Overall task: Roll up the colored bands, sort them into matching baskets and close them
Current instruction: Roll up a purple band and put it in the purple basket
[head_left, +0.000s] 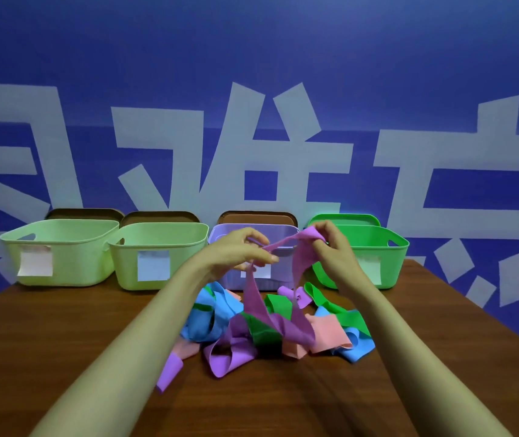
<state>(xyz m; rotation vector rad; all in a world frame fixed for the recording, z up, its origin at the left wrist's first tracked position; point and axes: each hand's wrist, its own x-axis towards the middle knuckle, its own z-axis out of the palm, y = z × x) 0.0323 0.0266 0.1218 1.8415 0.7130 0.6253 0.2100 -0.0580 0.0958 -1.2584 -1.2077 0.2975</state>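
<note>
Both hands hold one purple band [256, 298] lifted above a pile of bands [271, 329] in purple, blue, green and pink on the wooden table [62, 335]. My left hand [239, 250] pinches the band's middle stretch. My right hand [330, 244] grips its upper end, and the loose part hangs down into the pile. Four open baskets stand in a row behind: a pale green basket [62, 244] at far left, a second pale green basket [157, 247], a lilac basket [220, 234] partly hidden by my hands, and a bright green basket [387, 247] at right.
Brown lids [160, 217] lean behind the three left baskets and a green lid [343, 218] behind the right one. Each basket carries a paper label [153, 265] on its front. A blue wall with white characters [283, 137] rises behind the table.
</note>
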